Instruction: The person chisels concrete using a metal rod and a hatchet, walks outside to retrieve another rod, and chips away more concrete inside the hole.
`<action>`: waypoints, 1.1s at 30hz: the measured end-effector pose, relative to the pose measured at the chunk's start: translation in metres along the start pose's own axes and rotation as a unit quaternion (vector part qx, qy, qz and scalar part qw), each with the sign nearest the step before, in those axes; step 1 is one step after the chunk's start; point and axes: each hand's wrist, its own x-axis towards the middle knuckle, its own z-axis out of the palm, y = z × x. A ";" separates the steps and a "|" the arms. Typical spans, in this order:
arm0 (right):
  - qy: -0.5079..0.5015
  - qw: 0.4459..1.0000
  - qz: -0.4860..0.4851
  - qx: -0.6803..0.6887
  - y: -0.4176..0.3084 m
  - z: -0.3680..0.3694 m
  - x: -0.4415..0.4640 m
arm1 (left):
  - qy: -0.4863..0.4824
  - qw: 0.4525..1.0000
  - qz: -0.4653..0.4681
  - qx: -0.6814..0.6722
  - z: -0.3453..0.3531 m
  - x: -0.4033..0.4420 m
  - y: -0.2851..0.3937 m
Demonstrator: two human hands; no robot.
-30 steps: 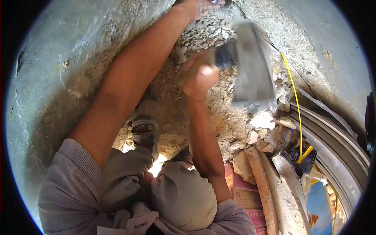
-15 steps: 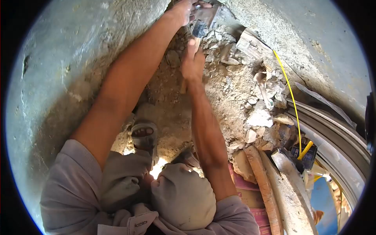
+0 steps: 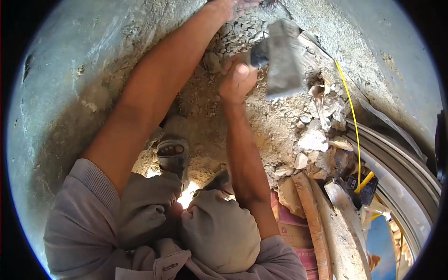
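My right hand (image 3: 239, 78) is wrapped round the handle of a hammer-like tool, whose broad grey metal head (image 3: 283, 60) is raised over the rubble, slightly blurred. Dark wrapping (image 3: 259, 52) covers the handle just below the head. At the top edge, my left hand (image 3: 233, 8) reaches to the foot of the wall, partly cut off by the frame; what its fingers hold, if anything, cannot be made out. Grey broken chips (image 3: 238, 35) lie between the two hands.
Rough walls (image 3: 56, 93) rise on both sides. Broken stones (image 3: 312, 140), wooden pieces (image 3: 313, 224), pink boxes (image 3: 294, 233) and metal rails (image 3: 396, 172) lie at the right. A yellow cord (image 3: 351, 105) runs down to a dark box (image 3: 366, 189). A sandalled foot (image 3: 171, 151) is below.
Half a second ago the tool's head was up beside my left hand; now my right hand has drawn it back down and to the right. My left hand stays near the top edge.
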 end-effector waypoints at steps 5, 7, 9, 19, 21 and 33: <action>-0.037 0.935 0.325 -0.138 0.018 -0.006 0.016 | -0.011 0.993 0.068 0.098 0.009 0.001 -0.005; -0.019 0.970 0.239 -0.043 -0.013 0.000 0.001 | -0.101 0.995 0.020 0.001 -0.010 0.039 -0.004; 0.007 0.995 0.082 0.064 -0.005 0.002 -0.012 | -0.095 0.995 0.006 -0.004 -0.022 0.058 -0.013; 0.050 0.972 0.215 0.081 0.012 0.021 -0.001 | -0.032 0.963 0.057 0.260 -0.016 0.037 -0.010; 0.065 0.964 0.257 0.007 0.009 0.018 0.007 | -0.074 0.960 0.067 0.263 -0.021 0.050 -0.011; -0.005 0.912 0.411 -0.003 0.004 0.007 0.008 | -0.022 0.997 0.036 0.067 -0.014 0.044 -0.005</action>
